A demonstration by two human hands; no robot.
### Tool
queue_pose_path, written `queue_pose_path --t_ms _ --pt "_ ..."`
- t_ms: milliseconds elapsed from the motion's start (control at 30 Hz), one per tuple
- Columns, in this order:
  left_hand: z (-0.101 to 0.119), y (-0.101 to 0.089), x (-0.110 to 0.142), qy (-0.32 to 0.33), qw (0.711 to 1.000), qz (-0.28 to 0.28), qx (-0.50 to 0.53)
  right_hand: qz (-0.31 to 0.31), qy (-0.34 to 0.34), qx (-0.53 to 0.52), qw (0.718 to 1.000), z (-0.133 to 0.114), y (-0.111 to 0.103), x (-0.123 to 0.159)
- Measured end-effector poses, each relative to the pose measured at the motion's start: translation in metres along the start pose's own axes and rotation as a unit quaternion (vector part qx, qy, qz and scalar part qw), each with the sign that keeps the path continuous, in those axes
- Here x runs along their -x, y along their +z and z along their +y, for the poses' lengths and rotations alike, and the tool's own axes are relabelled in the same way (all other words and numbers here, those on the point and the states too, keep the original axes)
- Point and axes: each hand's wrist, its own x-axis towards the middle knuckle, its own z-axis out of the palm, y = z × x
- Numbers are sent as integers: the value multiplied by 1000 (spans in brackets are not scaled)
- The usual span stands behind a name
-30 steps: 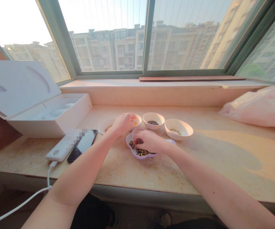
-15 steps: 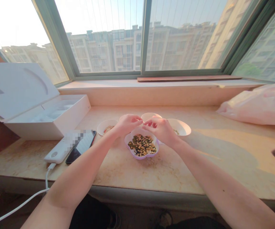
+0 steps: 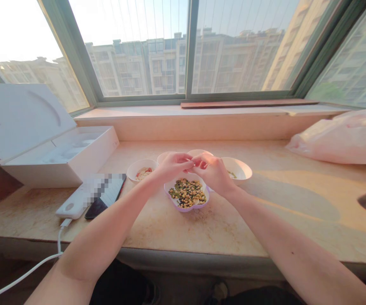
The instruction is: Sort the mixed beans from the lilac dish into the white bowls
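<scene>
My left hand (image 3: 173, 167) and my right hand (image 3: 210, 170) hang together above the far rim of a lilac-edged, flower-shaped white dish (image 3: 186, 206). Their curled fingertips nearly meet, and anything between them is hidden. The dish holds a mix of green, yellow and dark beans (image 3: 187, 192). A white bowl of pale seeds (image 3: 141, 171) stands left of my left hand. Another bowl (image 3: 242, 169), holding a few green seeds, is beside my right hand. Two more white bowls (image 3: 165, 156) (image 3: 200, 151) are mostly hidden behind my hands.
Everything stands on a marble windowsill (image 3: 249, 228). To the left are an open white box (image 3: 59, 156), a white power bank (image 3: 70, 205) with its cable, and a smartphone (image 3: 105, 199). A pink plastic bag (image 3: 342, 140) lies at right, before a closed window.
My right hand has risen out of the beans to the dish's far rim. My left hand has moved right to meet it, and the dish's contents now show fully.
</scene>
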Motion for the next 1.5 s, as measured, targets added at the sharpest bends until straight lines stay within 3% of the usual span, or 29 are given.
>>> queue_pose_path --t_ms 133,233,300,367,567,1100,1333,1500 --pt "-2 -8 -3 -6 989 83 -119 -34 60 9 998 -5 2 3" --pt "-5 -21 -5 -3 959 123 -257 -171 29 37 984 -9 1 7" --pt "-8 -30 -5 -12 931 124 -344 -271 -16 36 962 -11 1 9" --pt "-10 -36 -5 -30 901 109 -419 -332 -54 34 941 -13 2 11" --pt "-14 -41 -2 -67 860 57 -502 -391 -107 41 913 -10 6 10" --pt "-21 -41 -4 -67 861 14 -503 -382 -30 41 923 -9 8 11" --pt "-16 -39 -3 -45 869 28 -491 -278 -7 -28 960 -9 2 8" --pt "-9 -31 -4 35 891 53 -449 -160 71 -116 978 0 -1 -1"
